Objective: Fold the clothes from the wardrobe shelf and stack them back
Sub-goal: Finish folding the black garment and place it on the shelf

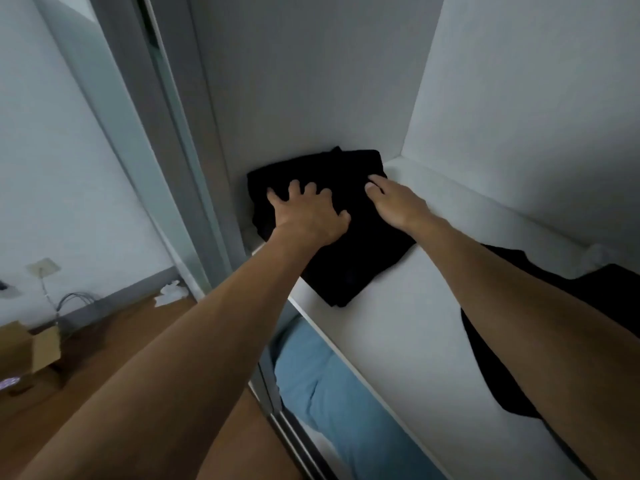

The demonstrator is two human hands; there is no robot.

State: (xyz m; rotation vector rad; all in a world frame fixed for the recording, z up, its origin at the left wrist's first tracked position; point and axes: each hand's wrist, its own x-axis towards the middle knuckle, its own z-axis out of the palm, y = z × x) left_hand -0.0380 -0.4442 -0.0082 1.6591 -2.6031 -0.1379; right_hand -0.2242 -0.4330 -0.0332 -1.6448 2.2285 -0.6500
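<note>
A folded black garment (349, 251) lies in the far left corner of the white wardrobe shelf (408, 323). My left hand (308, 213) presses on its left part with fingers spread. My right hand (394, 200) rests flat on its right edge, fingers straight. More black clothing (588, 289) lies unfolded on the shelf to the right, partly hidden behind my right forearm.
The wardrobe's side wall and sliding-door frame (180, 174) stand close on the left. Blue fabric (329, 393) fills the compartment below the shelf. On the wooden floor at the left sit a cardboard box (31, 344), cables and a white scrap.
</note>
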